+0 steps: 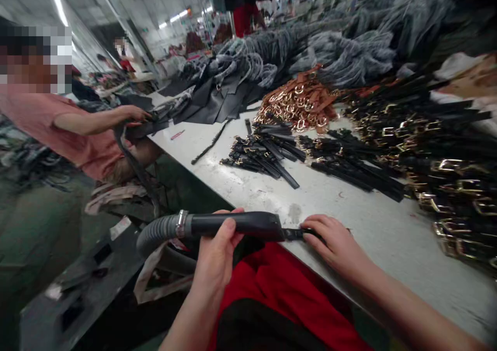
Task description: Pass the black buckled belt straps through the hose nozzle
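We see our left hand [217, 255] wrapped tight around the smooth black barrel of a handheld tool [240, 224], thumb on top and fingers curled under. Behind those fingers a bright metal clamp [180, 224] joins the barrel to a ribbed grey hose [155, 234] that bends downward. Ahead of them the tool narrows to a flat tip, which meets a short black strap [297, 233] at the edge of the pale, scuffed table [368, 227]. Our right hand [334, 242] lies palm down, fingers close together and slightly bent, their tips pressing that strap flat. Beyond the right fingertips lies a loose heap of black straps [264, 157] with buckles. Further out are tan straps [301, 102] with shiny gold-coloured buckles.
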The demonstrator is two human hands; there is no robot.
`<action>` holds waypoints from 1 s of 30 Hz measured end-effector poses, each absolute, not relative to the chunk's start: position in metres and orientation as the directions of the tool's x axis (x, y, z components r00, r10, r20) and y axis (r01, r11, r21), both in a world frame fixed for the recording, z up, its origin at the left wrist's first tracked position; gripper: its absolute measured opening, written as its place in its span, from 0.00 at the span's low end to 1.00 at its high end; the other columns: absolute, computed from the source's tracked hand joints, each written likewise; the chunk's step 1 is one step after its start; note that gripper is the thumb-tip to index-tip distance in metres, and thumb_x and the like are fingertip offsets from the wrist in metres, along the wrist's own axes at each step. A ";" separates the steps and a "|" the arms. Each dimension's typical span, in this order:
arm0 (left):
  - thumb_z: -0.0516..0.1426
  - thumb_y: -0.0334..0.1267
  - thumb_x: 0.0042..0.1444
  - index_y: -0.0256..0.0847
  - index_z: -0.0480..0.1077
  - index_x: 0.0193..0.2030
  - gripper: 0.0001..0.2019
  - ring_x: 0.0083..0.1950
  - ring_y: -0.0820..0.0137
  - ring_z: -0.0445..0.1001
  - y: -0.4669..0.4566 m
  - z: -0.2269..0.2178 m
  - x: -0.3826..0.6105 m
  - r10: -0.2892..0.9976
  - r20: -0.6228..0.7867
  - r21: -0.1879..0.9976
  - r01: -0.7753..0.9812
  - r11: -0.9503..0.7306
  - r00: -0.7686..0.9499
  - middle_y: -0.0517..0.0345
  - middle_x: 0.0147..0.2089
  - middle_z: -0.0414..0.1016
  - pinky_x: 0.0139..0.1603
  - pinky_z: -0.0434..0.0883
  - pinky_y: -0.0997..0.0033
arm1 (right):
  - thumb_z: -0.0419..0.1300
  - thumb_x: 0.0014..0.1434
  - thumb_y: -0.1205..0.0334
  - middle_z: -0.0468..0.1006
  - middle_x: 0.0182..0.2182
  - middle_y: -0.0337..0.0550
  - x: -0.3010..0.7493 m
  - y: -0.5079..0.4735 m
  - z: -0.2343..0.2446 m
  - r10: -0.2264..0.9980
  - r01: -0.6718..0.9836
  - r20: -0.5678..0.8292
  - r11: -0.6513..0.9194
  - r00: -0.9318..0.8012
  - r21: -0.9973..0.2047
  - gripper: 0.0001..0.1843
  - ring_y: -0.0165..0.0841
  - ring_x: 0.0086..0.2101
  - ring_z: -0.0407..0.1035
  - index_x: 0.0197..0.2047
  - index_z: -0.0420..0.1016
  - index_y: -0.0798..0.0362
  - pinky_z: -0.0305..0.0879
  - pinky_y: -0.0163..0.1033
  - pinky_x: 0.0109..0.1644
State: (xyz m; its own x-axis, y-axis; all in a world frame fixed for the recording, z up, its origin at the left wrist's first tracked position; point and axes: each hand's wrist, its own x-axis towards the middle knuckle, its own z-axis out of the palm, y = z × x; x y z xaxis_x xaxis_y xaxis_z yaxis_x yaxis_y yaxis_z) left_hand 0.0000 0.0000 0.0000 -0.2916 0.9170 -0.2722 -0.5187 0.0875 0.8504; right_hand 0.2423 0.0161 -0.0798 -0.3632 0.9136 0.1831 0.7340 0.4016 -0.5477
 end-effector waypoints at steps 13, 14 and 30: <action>0.65 0.38 0.42 0.40 0.66 0.37 0.16 0.41 0.66 0.75 -0.005 0.002 0.041 0.959 -0.160 0.952 -0.293 0.087 -0.235 0.55 0.38 0.77 0.44 0.71 0.63 | 0.52 0.57 0.64 0.74 0.37 0.47 0.235 0.016 -0.079 0.964 0.764 0.152 0.266 -0.219 -0.587 0.12 0.38 0.39 0.67 0.45 0.68 0.54 0.60 0.44 0.43; 0.65 0.38 0.42 0.40 0.66 0.37 0.16 0.41 0.66 0.75 -0.006 0.001 0.043 0.966 -0.142 0.959 -0.272 0.080 -0.216 0.55 0.38 0.77 0.45 0.70 0.63 | 0.51 0.57 0.64 0.74 0.37 0.47 0.235 0.016 -0.079 0.964 0.764 0.152 0.264 -0.216 -0.589 0.12 0.38 0.39 0.67 0.45 0.68 0.54 0.60 0.44 0.43; 0.65 0.38 0.42 0.39 0.67 0.37 0.16 0.41 0.66 0.75 -0.008 -0.003 0.032 0.962 -0.200 0.926 -0.358 0.124 -0.184 0.55 0.37 0.77 0.46 0.70 0.62 | 0.50 0.58 0.63 0.73 0.35 0.45 0.234 0.016 -0.078 0.962 0.775 0.150 0.273 -0.229 -0.570 0.08 0.36 0.36 0.66 0.38 0.69 0.53 0.58 0.42 0.41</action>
State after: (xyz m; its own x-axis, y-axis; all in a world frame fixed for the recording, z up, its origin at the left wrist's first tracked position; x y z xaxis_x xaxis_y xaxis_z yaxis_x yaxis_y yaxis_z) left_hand 0.0321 -0.0079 -0.0026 -0.1841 0.9623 -0.2001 -0.3576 0.1241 0.9256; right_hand 0.2342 0.0159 -0.0782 -0.2292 0.9618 0.1499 0.7745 0.2735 -0.5704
